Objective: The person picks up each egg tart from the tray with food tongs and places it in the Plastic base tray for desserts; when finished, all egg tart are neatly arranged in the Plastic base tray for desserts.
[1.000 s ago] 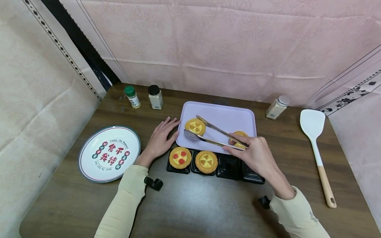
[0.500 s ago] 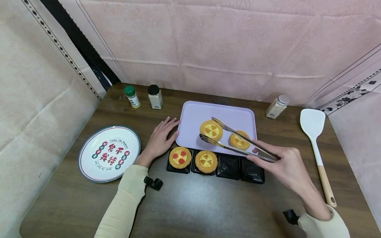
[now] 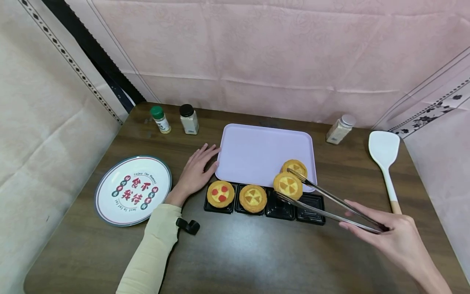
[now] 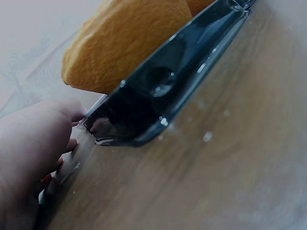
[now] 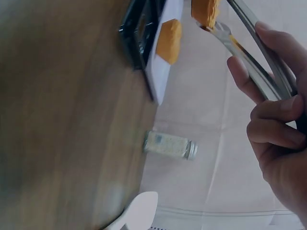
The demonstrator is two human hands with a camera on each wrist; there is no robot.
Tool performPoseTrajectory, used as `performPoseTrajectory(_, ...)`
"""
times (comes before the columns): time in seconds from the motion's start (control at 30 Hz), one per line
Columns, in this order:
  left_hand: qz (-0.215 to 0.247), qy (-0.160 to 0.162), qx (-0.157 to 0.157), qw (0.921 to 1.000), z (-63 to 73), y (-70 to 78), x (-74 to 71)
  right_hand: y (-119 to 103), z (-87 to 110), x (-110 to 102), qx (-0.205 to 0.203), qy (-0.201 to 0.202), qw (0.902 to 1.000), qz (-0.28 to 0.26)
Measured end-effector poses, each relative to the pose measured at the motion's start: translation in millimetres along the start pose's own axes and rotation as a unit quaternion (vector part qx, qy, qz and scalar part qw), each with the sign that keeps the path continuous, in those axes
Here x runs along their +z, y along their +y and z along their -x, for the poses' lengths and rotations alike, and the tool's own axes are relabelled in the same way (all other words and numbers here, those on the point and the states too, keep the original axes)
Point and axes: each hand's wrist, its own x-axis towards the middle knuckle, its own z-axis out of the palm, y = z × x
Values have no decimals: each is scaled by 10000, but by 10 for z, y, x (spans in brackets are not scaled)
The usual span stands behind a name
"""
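Note:
My right hand (image 3: 398,234) grips metal tongs (image 3: 323,212), whose tips pinch a yellow egg tart (image 3: 288,187). This tart is raised, over the front right edge of the lilac tray (image 3: 257,143) and the black compartment tray (image 3: 280,209). One more yellow tart (image 3: 295,165) lies on the lilac tray just behind it. In the black tray's two left compartments sit a red-dotted tart (image 3: 220,194) and a wedge-patterned tart (image 3: 253,199); the two right compartments hold none. My left hand (image 3: 194,173) lies with relaxed fingers, fingertips at the lilac tray's left edge.
To the left is a round white plate (image 3: 134,190) with red lettering. Behind stand a green-capped bottle (image 3: 160,119) and a black-capped jar (image 3: 189,119). A silver-lidded jar (image 3: 340,129) and a white spatula (image 3: 384,149) are on the right.
The tongs have carried the yellow tart from the left of the lilac tray rightward and forward to its front edge. My right hand has drawn back to the right; the left hand stays put.

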Motion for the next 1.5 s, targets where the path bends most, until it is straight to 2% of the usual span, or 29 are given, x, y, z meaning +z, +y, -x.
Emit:
performPoseTrajectory(0.23,13,32,-5,10000,4,-23,2,55,114,35,4,-448,9990,-75)
performPoseTrajectory(0.47,4,26,-7,10000,3,-17,5,106,135,128,-614,-389,9973,-114)
performPoseTrajectory(0.67,10,21,13,10000,-7,-8,3,86,146,130,-240,-659,9975,6)
performPoseTrajectory(1.07,42,40,52,10000,-10,-1,-1,98,142,135,-314,-651,9971,238)
performPoseTrajectory(1.5,65,16,9,10000,-8,0,-2,111,148,152,-316,-645,9971,265)
